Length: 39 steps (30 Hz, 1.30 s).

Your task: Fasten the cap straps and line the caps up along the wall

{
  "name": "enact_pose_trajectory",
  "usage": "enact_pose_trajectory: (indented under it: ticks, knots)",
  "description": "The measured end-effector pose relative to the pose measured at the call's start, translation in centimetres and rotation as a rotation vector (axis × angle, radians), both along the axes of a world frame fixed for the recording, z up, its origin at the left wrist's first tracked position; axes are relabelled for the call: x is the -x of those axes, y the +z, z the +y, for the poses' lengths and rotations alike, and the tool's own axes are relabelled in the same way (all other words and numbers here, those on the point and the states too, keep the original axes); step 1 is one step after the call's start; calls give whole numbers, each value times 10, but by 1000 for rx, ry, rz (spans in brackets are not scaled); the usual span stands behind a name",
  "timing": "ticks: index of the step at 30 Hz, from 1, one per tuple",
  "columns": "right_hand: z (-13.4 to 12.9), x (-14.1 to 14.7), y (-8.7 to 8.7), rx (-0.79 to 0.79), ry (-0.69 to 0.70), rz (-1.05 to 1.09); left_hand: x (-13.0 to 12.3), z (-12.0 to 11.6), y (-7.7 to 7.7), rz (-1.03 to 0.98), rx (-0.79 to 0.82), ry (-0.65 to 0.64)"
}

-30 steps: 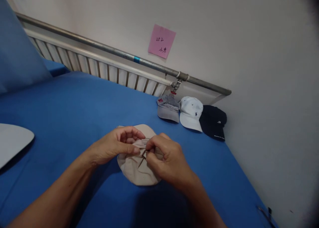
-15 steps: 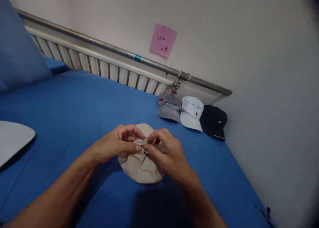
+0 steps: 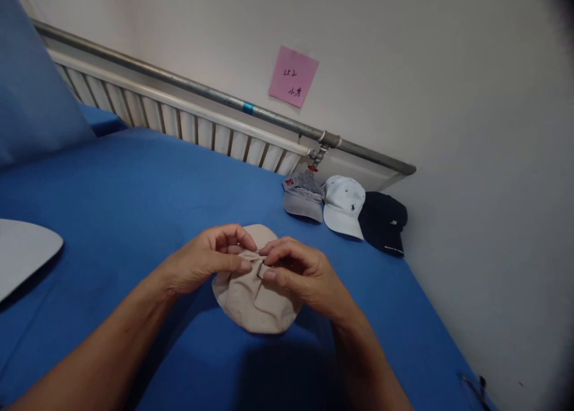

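A beige cap lies on the blue-covered surface in front of me, its brim pointing away. Pinching the strap area from the left is my left hand, thumb and fingers closed on the fabric. My right hand grips the same strap area from the right, fingertips beside a small metal buckle. Both hands partly cover the cap, and the strap's end is hard to make out.
A grey cap, a white cap and a black cap sit in a row by the wall. Behind runs a radiator under a metal pipe. A white rounded board is at left, dark-framed glasses at lower right.
My right hand has shifted slightly right and down, its thumb sliding off the strap's middle, so the metal buckle now shows plainly. My left hand keeps nearly the same pinch.
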State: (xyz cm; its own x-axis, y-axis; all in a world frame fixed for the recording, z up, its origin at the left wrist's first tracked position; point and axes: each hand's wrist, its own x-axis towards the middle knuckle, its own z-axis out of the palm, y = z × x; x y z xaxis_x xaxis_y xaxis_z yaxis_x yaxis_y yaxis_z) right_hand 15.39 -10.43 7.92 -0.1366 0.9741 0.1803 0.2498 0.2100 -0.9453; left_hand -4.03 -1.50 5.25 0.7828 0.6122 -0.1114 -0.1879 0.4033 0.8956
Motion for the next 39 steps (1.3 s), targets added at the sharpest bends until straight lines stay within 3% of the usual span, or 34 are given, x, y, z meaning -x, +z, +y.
enact_pose_trajectory:
  ticks: [7, 14, 23, 25, 30, 36, 39]
  knots:
    - [0, 1, 4, -23, -37, -73, -1, -1, 0, -12, -31, 73]
    - [-4, 6, 11, -117, -12, -297, -2, -1, 0, -11, -14, 51]
    - [-7, 23, 5, -228, -253, -448, -4, -3, 2, -36, 25, 61]
    - [-7, 24, 4, -204, -255, -422, -4, -2, 2, -23, 38, 53]
    - [-3, 14, 2, -84, -101, -226, -1, 0, 1, 12, 44, 64]
    - [2, 13, -4, 56, -170, -94, -1, -1, 1, 28, -30, 53]
    - [2, 12, -1, 109, -122, -29, -1, -2, 2, 14, -7, 67]
